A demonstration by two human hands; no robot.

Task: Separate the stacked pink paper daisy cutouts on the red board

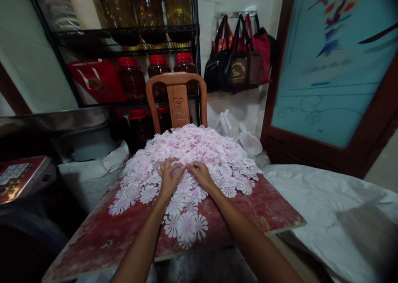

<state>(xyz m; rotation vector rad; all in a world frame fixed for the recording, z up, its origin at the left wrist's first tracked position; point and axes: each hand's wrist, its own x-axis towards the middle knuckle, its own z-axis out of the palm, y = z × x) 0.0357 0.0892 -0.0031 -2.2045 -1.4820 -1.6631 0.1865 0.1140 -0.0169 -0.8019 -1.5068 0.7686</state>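
Note:
A large heap of pale pink and white flower-shaped pieces (pixel 217 150) covers the back and middle of a worn red table (pixel 93 241). Over the heap's centre, my left hand (pixel 170 176) has its thumb and index finger brought together, the other fingers partly spread. My right hand (pixel 199 174) meets it from the right, fingertips pinched close to the left ones. Whatever lies between the fingertips is too small to make out against the flowers. Below my hands, a narrower strip of flowers runs toward the table's front edge.
Behind the table stands a carved wooden chair (pixel 178 102), with a black rack (pixel 124 34) of red-lidded jars behind it. Bags (pixel 245 69) hang on the wall. A large white sack (pixel 336 208) lies right of the table, another (pixel 90 171) at the left.

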